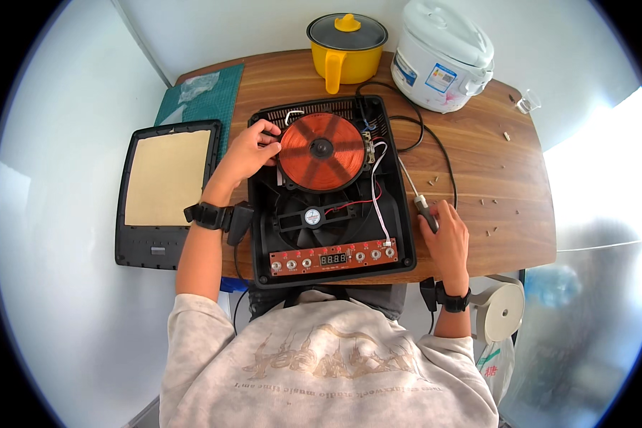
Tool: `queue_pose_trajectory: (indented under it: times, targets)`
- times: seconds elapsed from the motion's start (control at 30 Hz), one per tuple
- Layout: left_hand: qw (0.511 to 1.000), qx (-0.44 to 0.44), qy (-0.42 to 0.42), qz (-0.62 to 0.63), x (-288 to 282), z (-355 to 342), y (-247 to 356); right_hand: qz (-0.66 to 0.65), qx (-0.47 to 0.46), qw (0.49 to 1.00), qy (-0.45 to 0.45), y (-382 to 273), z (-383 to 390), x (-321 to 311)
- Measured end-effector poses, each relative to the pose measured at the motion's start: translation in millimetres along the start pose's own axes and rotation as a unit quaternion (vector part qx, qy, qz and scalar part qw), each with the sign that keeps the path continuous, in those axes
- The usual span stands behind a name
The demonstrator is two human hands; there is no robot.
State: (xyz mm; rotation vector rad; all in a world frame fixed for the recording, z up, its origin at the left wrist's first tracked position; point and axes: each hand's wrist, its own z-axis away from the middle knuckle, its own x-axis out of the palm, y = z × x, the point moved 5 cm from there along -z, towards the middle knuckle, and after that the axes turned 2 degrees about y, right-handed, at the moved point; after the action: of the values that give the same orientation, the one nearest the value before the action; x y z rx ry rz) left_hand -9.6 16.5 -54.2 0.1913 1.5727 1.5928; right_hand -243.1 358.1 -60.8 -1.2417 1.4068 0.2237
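An opened induction cooker base [264,207] lies on the wooden table in front of me. Inside it sit a round copper coil [321,153], a black fan [312,217] and a red button board [333,257] along the near edge. My left hand [250,152] is at the coil's left rim, its fingers bent together there; whether something small is between them is hidden. To the right of the base, my right hand [446,232] grips the dark handle of a screwdriver [417,198], whose shaft points up and left toward the base's right edge.
The cooker's detached top panel [167,178] rests at the left, partly over a green cutting mat [228,93]. A yellow pot [348,57] and a white rice cooker [444,60] stand at the back. Several small screws [496,201] lie scattered right of a black cable [446,153].
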Motion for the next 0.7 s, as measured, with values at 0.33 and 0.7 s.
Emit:
queue_pose_trajectory:
  times: [0.33, 0.7]
  targets:
    - [1.000, -0.015, -0.017, -0.012, 7, 0, 5, -0.021, -0.113, 0.993, -0.020, -49, -46, -27]
    - [0.999, 0.021, -0.001, 0.035, 5, -6, -2, 0.038, -0.219, 0.951, -0.215, -101, -124, 59]
